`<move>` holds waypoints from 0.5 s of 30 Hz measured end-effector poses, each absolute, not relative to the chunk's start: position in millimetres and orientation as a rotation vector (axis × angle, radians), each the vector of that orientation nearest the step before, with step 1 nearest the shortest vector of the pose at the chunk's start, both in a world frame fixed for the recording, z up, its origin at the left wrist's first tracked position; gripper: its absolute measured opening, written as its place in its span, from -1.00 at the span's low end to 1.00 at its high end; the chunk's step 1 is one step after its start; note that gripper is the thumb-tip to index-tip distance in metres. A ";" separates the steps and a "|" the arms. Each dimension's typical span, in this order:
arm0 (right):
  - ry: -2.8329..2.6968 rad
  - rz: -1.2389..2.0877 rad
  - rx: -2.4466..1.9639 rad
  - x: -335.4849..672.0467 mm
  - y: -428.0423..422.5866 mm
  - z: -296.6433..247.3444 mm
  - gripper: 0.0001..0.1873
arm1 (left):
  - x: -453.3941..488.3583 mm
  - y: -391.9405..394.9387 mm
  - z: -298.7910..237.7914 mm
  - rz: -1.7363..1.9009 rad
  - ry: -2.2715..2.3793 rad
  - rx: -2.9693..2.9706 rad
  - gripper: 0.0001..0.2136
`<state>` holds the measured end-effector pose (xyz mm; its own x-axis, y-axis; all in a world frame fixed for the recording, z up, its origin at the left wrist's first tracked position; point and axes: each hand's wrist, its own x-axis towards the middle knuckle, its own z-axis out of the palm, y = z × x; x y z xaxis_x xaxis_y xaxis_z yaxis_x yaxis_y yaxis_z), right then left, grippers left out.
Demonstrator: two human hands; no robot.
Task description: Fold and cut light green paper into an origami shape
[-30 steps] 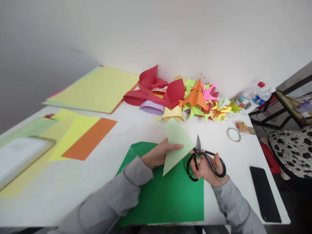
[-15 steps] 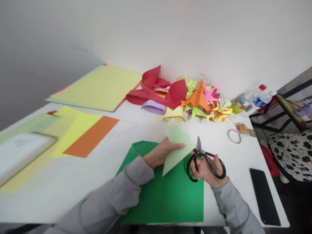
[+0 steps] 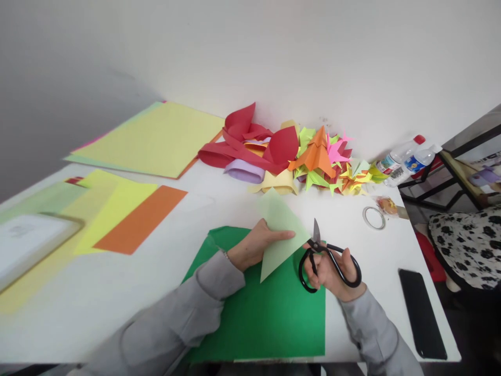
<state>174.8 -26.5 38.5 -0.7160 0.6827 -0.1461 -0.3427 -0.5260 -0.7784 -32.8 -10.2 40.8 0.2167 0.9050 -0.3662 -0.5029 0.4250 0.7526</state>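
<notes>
My left hand (image 3: 256, 243) grips a pale green piece of paper (image 3: 279, 222), its index finger stretched along the face and pointing right. The paper comes to points at its top, right and bottom. In my right hand (image 3: 332, 271) is a pair of scissors (image 3: 316, 237) with black loop handles. Their blades are parted at the paper's right corner, one rising on the near side and the other partly hidden. Both hands hover over a large green sheet (image 3: 282, 324) at the table's front edge.
Folded paper shapes (image 3: 319, 156), red paper pieces (image 3: 250, 143) and bottles (image 3: 410, 162) line the wall. A tape roll (image 3: 373, 218) and a phone (image 3: 421, 313) lie right. Yellow sheets (image 3: 156, 138), an orange strip (image 3: 143, 219) and a white box (image 3: 33, 243) are left. Someone's patterned clothing (image 3: 467, 248) shows at right.
The whole view has shifted slightly, so the table things sit a little further left. My hands, the paper and the scissors keep nearly the same pose.
</notes>
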 end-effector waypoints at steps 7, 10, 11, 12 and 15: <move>-0.993 2.249 -0.546 175.2 -26.2 38.7 -0.15 | -33.5 -10.1 43.1 1.022 0.909 0.533 -0.69; -0.988 2.248 -0.541 175.3 -26.5 39.7 -0.17 | -34.1 -10.3 44.2 1.021 0.916 0.533 -0.68; -0.988 2.247 -0.545 175.5 -26.6 40.0 -0.17 | -34.3 -10.2 44.6 1.024 0.918 0.533 -0.68; -0.988 2.246 -0.553 175.7 -26.6 40.1 -0.17 | -34.5 -10.2 44.9 1.026 0.920 0.532 -0.68; -0.991 2.248 -0.568 176.4 -26.3 40.2 -0.16 | -35.1 -9.9 46.0 1.032 0.922 0.524 -0.67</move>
